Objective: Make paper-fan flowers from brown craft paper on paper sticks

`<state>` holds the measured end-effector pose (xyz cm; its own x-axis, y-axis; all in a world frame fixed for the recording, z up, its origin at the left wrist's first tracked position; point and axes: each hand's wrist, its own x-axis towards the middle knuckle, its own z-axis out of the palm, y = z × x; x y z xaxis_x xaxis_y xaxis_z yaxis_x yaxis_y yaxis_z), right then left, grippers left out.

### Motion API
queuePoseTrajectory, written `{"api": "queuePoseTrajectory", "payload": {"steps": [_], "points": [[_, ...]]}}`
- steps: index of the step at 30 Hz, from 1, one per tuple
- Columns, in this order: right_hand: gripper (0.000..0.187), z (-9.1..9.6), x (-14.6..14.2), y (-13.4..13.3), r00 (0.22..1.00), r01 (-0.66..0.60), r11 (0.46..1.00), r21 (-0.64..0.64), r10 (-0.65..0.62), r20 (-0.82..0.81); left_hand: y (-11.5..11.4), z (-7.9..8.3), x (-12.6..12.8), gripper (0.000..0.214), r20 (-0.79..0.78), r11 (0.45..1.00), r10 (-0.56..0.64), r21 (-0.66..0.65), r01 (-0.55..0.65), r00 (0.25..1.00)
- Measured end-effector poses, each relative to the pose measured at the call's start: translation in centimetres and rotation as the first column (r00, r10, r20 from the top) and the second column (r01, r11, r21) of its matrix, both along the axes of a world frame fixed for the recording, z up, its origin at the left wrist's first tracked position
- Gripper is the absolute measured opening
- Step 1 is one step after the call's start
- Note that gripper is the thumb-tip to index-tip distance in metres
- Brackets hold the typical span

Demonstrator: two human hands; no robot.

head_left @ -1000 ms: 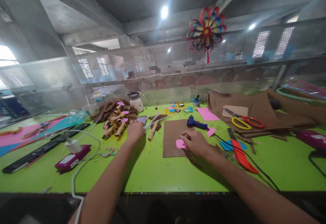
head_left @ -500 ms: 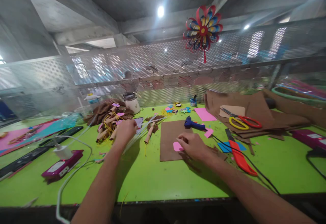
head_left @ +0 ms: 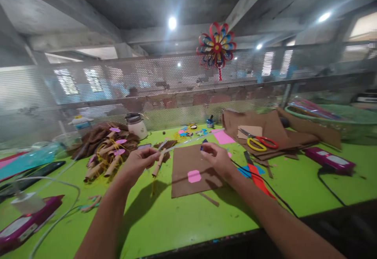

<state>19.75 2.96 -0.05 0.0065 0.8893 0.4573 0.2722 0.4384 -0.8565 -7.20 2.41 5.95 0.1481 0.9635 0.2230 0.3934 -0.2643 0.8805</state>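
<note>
My left hand (head_left: 143, 161) pinches the near end of a long, thin, clear strip (head_left: 188, 141) that looks like a glue stick. The strip slants up and away to the right above the table. At the brown sheet's far right corner, my right hand (head_left: 216, 157) has curled fingers at a dark blue glue gun (head_left: 204, 142). Most of the gun is hidden behind the hand. Below lies the square brown sheet (head_left: 182, 164), with a pink cut-corner piece of paper (head_left: 194, 176) flat on it.
Left stand rolled brown tubes with yellow string (head_left: 112, 164) and a white jar (head_left: 137, 127). To the right lie scissors (head_left: 256, 143), a red-handled cutter (head_left: 259, 182), stacked brown sheets (head_left: 288, 133) and a purple power strip (head_left: 330, 160). A black cord (head_left: 273, 188) crosses the table.
My right hand has left the pink paper and moved up to the glue gun. My left hand has drawn back from the bundle of clear strips with one strip. The view has turned right.
</note>
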Motion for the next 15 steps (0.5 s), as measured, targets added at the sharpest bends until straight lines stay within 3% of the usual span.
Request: {"api": "queuePoseTrajectory", "payload": {"steps": [3,6,8,10,12,15], "points": [[0.036,0.0,-0.4,-0.6,0.977,-0.205,0.951,-0.232,0.186,-0.102,0.5,-1.3,0.8,0.032,0.011,0.992,-0.07,-0.106,0.071,0.997],[0.025,0.9,0.8,-1.4,0.962,-0.235,0.934,-0.271,0.263,0.072,1.2,-2.3,1.2,0.035,0.045,0.982,-0.08,-0.166,0.087,0.996],[0.027,1.9,3.4,-1.3,0.943,-0.15,0.965,-0.216,0.205,0.261,1.6,-2.8,1.2,0.036,0.06,0.981,-0.07,-0.175,0.08,0.996],[0.032,2.8,7.3,-0.2,0.87,0.036,0.98,-0.194,0.065,0.489,1.9,-3.1,1.1,0.036,0.094,0.981,-0.062,-0.179,0.078,0.994],[0.032,3.4,12.0,1.6,0.647,0.339,0.934,-0.111,-0.146,0.749,2.0,-3.3,1.1,0.036,0.142,0.978,-0.048,-0.193,0.076,0.989],[0.028,3.1,18.1,4.5,0.498,0.514,0.853,-0.09,-0.212,0.841,1.9,-3.4,1.2,0.037,0.278,0.968,-0.042,-0.227,0.108,0.96]]}}
